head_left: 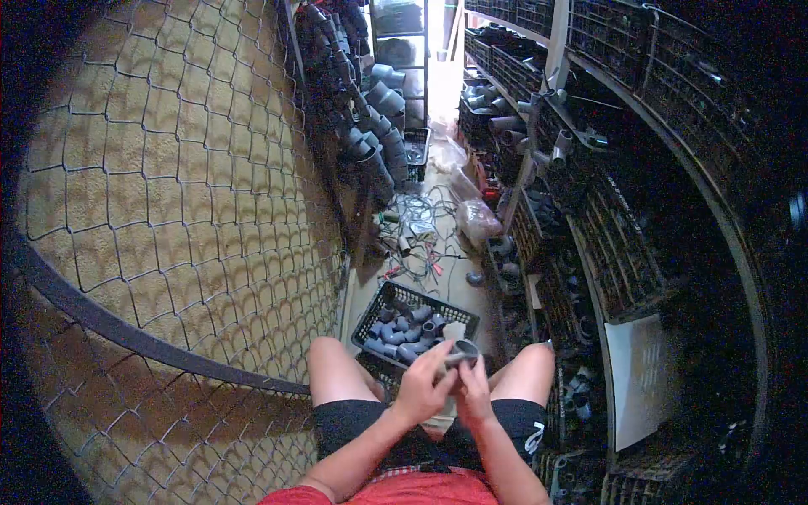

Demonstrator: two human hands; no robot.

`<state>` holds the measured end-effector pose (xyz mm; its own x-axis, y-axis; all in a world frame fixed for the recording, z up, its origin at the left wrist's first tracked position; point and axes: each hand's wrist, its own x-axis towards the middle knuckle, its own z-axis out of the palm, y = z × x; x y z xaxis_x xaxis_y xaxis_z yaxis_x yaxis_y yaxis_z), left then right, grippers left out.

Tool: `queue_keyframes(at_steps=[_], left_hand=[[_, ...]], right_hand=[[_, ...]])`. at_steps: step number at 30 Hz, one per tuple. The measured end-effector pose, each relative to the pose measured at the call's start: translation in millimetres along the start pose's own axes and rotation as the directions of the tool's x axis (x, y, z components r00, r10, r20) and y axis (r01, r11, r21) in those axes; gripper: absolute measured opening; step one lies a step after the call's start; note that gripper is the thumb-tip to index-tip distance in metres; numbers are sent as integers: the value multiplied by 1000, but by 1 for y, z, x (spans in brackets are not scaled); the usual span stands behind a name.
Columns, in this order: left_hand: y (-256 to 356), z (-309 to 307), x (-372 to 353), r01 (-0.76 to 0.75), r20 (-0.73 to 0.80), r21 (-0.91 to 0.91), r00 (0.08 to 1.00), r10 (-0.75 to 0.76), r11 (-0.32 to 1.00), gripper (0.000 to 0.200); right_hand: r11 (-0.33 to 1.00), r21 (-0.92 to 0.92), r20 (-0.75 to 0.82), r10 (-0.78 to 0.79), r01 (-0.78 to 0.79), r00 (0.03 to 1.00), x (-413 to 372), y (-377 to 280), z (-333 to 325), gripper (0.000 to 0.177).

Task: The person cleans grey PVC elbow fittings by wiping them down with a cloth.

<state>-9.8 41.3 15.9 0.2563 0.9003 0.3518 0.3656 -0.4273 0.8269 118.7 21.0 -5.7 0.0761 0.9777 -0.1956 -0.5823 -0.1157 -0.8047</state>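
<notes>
Above my lap, between my knees, I hold a grey plastic pipe fitting (465,347) with its round opening turned upward. My left hand (423,389) is closed at its left side, fingertips right at the rim. From below and the right, my right hand (474,393) grips the same piece; the fingers partly hide its lower body. Just beyond my hands a black plastic crate (368,313) stands on the floor, filled with several grey elbows and other pipe fittings (394,331). A pale, whitish piece (454,330) shows at the crate's right side, right behind the held fitting.
Chain-link mesh (181,160) runs along my left. Shelves with dark crates (619,236) line the right, and a white panel (637,383) leans there. Tangled cables (421,223) and plastic bags (478,220) lie on the aisle floor. Large grey fittings (383,101) are stacked at the back left.
</notes>
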Motion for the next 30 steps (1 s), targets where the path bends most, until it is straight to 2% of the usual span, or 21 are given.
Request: queue_keyframes(at_steps=[1, 2, 5, 7, 8, 9, 11, 13, 15, 17, 18, 20, 21, 22, 23, 24, 25, 27, 28, 29, 30], left_hand=[[10, 0, -4, -105, 7, 49, 994, 105, 993, 54], [13, 7, -14, -92, 17, -74, 995, 94, 993, 50], [35, 11, -14, -192, -10, -43, 981, 192, 980, 51], [28, 1, 3, -239, -1, 42, 971, 240, 970, 50], [25, -5, 12, -287, 9, 123, 958, 288, 950, 49], [26, -13, 17, -246, 59, 45, 968, 243, 968, 47], [30, -13, 11, -181, 44, 93, 983, 178, 979, 44], [32, -19, 9, -170, 65, 101, 984, 164, 980, 47], [39, -26, 11, -164, 99, 118, 983, 153, 979, 51], [47, -32, 13, -31, 181, -116, 982, 52, 993, 65], [46, -34, 11, 71, 333, -216, 943, 5, 974, 79], [49, -39, 12, 105, 452, -218, 892, 5, 970, 80], [55, -43, 16, 139, 562, -216, 827, 7, 967, 81], [66, -51, 20, 313, 733, -108, 667, -137, 944, 80], [65, -49, 18, 314, 732, -110, 667, -136, 943, 80], [61, -45, 15, 125, 746, -141, 665, 23, 982, 79], [58, -40, 10, -68, 753, -176, 633, 179, 982, 78], [48, -30, 0, -42, 727, -135, 674, 128, 990, 71], [38, -26, 0, -160, 646, -152, 731, 221, 975, 65], [34, -25, -2, -276, 558, -155, 768, 315, 948, 60], [34, -25, -5, -165, 547, -208, 797, 254, 964, 54]], right_hand=[[987, -127, 12, -98, 99, 995, 8, 1, -8, 33], [991, -94, -45, -101, 97, 994, 13, -1, -17, 34], [996, 60, -204, 77, -67, 976, 3, -15, 1, 43], [994, 43, 6, 103, -103, 995, 1, 11, -17, 43], [988, -142, 118, -52, 69, 992, -1, 12, -15, 46], [987, -142, 117, -56, 73, 991, -2, 8, -17, 46], [889, -411, 147, -155, 203, 977, -8, -14, -19, 48], [834, -489, 140, -216, 257, 966, -12, -45, -2, 52], [436, -747, 394, -320, 503, 862, -16, -61, 2, 48], [477, -719, 455, -227, 506, 861, -16, -71, -5, 44], [404, -726, 557, -129, 556, 821, -15, -77, -7, 44], [319, -718, 646, -25, 618, 763, -16, -78, -17, 45], [316, -719, 645, -26, 619, 763, -16, -80, -21, 45], [629, -746, 477, 274, 220, 835, -17, -82, -24, 47], [722, -638, 359, 587, -268, 726, -18, -84, -28, 50], [917, -336, 649, 392, -216, 652, -10, -66, -39, 59], [920, -107, 782, 313, -378, 539, -8, -56, -55, 62], [926, -241, 681, 375, -292, 628, -18, -67, -43, 68], [925, -241, 683, 376, -292, 626, -25, -70, -35, 68], [916, -373, 552, 347, -148, 758, -32, -71, -26, 65], [858, -513, 417, 270, -21, 868, -35, -72, -21, 62]])
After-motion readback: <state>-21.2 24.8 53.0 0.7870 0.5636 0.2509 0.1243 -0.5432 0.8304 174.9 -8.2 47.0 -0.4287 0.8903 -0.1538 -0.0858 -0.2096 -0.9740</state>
